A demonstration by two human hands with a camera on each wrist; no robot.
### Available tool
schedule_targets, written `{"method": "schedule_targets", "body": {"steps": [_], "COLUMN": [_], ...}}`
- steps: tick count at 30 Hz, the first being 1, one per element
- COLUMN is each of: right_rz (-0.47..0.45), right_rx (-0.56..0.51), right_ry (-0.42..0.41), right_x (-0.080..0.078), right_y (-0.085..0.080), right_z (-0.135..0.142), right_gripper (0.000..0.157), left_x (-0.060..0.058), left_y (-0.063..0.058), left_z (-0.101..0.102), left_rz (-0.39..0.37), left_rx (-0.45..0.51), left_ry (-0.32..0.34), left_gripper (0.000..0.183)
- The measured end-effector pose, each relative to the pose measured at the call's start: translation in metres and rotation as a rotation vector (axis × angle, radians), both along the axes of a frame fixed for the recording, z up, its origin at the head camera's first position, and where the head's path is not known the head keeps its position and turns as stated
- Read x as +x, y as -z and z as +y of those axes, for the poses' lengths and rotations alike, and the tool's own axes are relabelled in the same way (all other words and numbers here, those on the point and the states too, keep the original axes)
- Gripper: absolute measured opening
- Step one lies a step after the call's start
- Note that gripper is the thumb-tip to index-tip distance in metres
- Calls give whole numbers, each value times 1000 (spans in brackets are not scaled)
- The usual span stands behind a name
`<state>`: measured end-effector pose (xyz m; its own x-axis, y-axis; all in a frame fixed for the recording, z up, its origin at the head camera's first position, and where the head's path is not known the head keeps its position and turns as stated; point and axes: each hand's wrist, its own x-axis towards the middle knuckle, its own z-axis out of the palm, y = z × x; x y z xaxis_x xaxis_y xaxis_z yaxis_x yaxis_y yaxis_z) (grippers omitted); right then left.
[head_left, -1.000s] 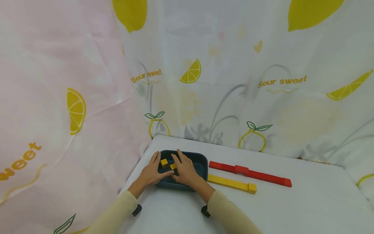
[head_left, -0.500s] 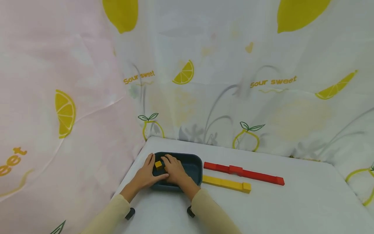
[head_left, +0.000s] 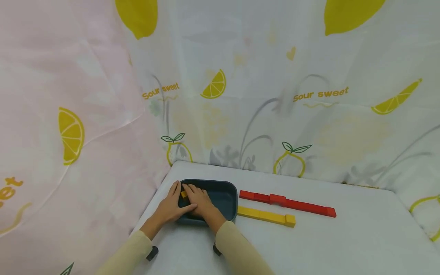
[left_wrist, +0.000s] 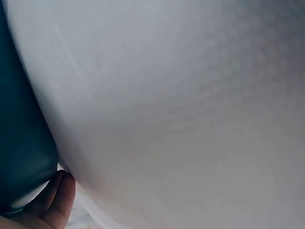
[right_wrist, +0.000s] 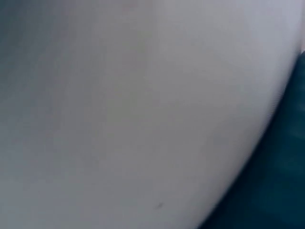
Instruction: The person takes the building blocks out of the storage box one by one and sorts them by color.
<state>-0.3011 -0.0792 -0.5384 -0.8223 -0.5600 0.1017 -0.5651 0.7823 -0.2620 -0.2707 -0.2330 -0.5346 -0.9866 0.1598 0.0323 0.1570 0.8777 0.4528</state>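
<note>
A dark blue rectangular tray (head_left: 223, 204) with rounded corners stands on the white table. My left hand (head_left: 168, 208) holds its left end in the head view, with the thumb reaching over the front part. In the left wrist view, the fingertips (left_wrist: 62, 198) lie against the outer wall of the tray (left_wrist: 24, 143). My right hand (head_left: 199, 200) reaches down into the left part of the tray, close against the left thumb. Beside its fingers a yellow block (head_left: 184, 194) shows in part. The right palm and thumb hide whatever lies under them.
Right of the tray a yellow row of blocks (head_left: 264, 215) lies on the table (head_left: 309, 244), ending in a raised cube. Behind it runs a longer red row of blocks (head_left: 302, 205) with a raised piece. Lemon-printed curtains (head_left: 254, 95) close off the back and left.
My right hand has moved left inside the tray, and the second yellow block it reached for is now hidden. The left hand keeps its place on the tray. The head view has shifted slightly.
</note>
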Motion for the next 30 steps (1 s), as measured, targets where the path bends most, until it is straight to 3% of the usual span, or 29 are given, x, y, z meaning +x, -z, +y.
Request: {"method": "schedule_targets", "body": {"steps": [3,10,17,21,30], "right_rz": [-45,-27,-71,-79,-82], "right_rx": [-1,40,-79,-90,-36], "right_ry": [17,44,27,13,15], "right_x": [1,1,0,-1,-3], "right_y": [2,1,0,2,4], "right_z": [-1,-5,-3,-2,-4], "right_gripper": [68,53,62,63,38], "left_x": [1,3,3,3,2], "left_y": [2,-1,-2,-1,0], "left_z": [1,1,0,1,1], "left_rz": [4,-2,3,10,15], "left_rx": [7,20,17,11,7], "left_ry": [8,-6,-15,-11,-31], "left_gripper": [117,115,114,113,113]}}
